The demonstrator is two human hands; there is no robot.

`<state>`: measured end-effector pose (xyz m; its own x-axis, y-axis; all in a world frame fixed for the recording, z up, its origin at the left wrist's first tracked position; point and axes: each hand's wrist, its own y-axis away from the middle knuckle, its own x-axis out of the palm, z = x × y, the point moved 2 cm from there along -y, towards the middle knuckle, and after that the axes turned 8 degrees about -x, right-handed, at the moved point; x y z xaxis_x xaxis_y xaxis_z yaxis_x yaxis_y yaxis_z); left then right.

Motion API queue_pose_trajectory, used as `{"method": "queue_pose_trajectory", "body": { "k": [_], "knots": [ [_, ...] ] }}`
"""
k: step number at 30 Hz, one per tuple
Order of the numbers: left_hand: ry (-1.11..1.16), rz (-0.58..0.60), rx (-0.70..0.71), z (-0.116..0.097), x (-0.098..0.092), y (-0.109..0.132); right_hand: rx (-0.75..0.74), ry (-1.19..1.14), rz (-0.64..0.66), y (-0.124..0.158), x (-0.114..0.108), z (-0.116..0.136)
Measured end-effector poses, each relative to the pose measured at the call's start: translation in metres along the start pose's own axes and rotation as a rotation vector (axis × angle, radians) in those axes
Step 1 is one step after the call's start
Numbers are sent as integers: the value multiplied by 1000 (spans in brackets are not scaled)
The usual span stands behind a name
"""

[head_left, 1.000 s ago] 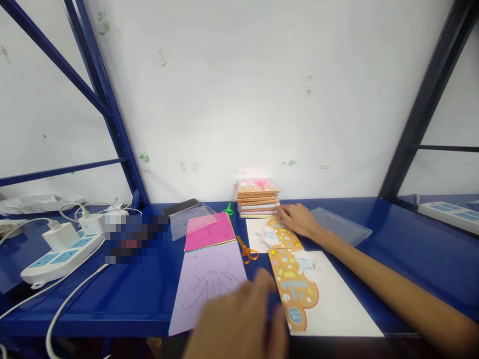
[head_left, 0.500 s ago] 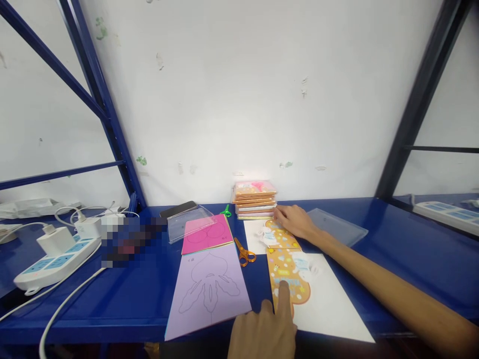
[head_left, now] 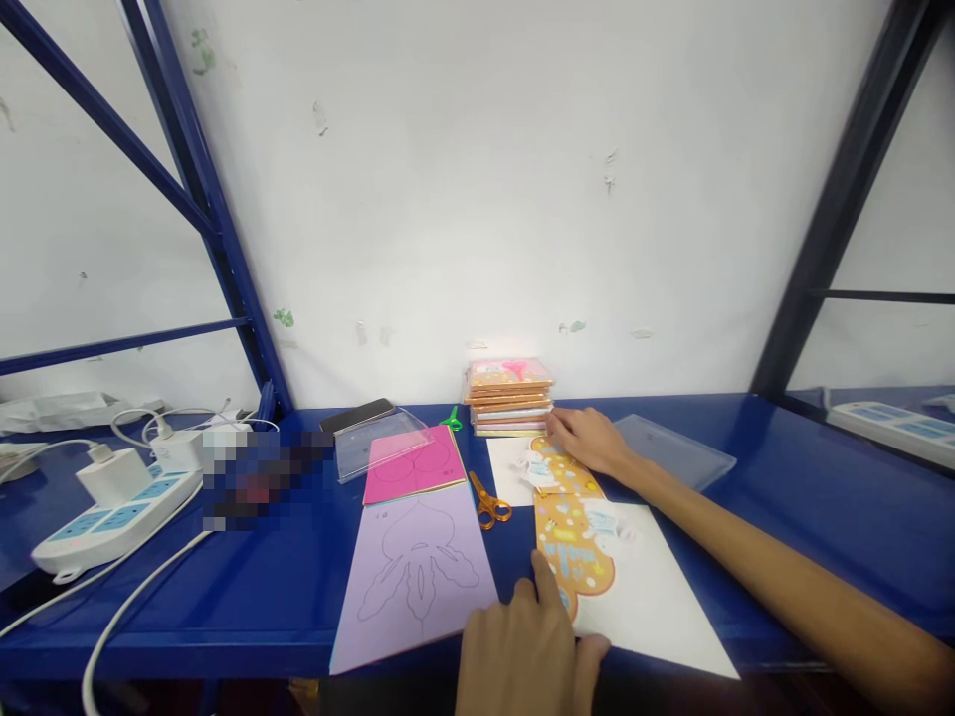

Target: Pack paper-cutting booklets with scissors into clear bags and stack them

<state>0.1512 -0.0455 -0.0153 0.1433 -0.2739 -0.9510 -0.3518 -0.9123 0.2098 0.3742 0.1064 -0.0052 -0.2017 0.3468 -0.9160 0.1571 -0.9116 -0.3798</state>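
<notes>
My right hand [head_left: 586, 441] lies open, pressing the top of the orange printed card cutout [head_left: 571, 547], which sits on white paper [head_left: 661, 587]. My left hand [head_left: 522, 646] is loosely curled, thumb at the cutout's lower edge. Orange-handled scissors [head_left: 490, 509] lie just left.

Narrow shelf gap [head_left: 514, 557] between lilac sheet [head_left: 414, 587] and orange card [head_left: 571, 547], scissors [head_left: 490, 507] blocking its far end
</notes>
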Motion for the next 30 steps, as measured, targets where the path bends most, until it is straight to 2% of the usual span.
{"method": "queue_pose_trajectory", "body": {
  "k": [4, 10, 16, 19, 24, 30],
  "knots": [
    [18, -10, 22, 1, -6, 3, -6, -5, -2, 0, 0, 0],
    [41, -126, -2, 3, 5, 4, -10, -13, -9, 0, 0, 0],
    [4, -83, -32, 2, 11, -1, -12, -17, -7, 0, 0, 0],
    [47, -136, 18, 9, 7, 0, -7, -18, -9, 0, 0, 0],
    [113, -301, 90, 24, -17, 16, 1, -12, -32, 0, -1, 0],
    [333, -607, 92, 49, -77, 51, 23, 4, -98, 1, -4, -2]
  ]
}}
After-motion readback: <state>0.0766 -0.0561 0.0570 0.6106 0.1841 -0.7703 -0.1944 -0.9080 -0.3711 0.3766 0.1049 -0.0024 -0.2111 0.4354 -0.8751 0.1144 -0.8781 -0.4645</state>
